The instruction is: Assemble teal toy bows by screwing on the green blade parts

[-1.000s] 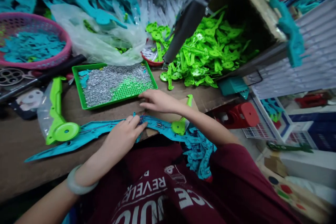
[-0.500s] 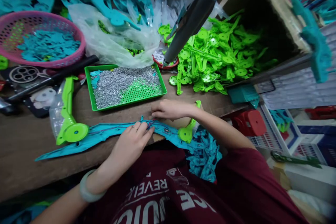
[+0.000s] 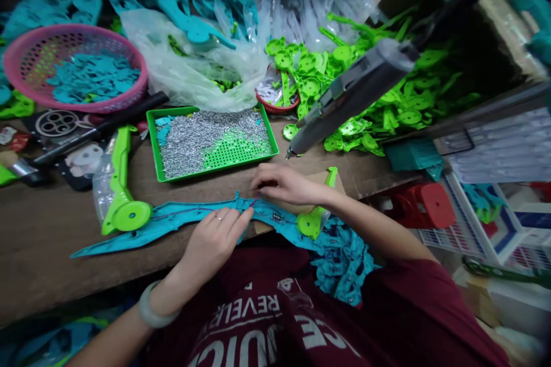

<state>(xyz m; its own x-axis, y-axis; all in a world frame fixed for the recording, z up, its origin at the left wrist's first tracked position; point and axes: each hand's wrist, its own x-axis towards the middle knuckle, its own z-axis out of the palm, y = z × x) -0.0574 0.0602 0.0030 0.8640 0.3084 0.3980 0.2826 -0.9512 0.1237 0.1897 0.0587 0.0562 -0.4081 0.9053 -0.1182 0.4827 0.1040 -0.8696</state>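
A long teal plastic toy piece [image 3: 172, 221] lies across the wooden table's near edge, with a green wheel part [image 3: 129, 215] at its left and another green part [image 3: 312, 221] at its right. My left hand [image 3: 215, 241] rests on its middle, fingers together and pressing down. My right hand [image 3: 282, 183] sits just beyond it, fingertips pinched at the same spot, where thin wires show. What the right fingers pinch is too small to make out.
A green tray [image 3: 210, 140] of small metal screws stands behind the hands. A hanging grey power screwdriver [image 3: 348, 94] points down at the table. A heap of green parts [image 3: 370, 86] lies at the right, teal parts and a pink basket [image 3: 75, 66] at the left.
The view has shifted a little. The hanging screwdriver has swung to the right and lower. Both hands stay at the middle of the teal piece.
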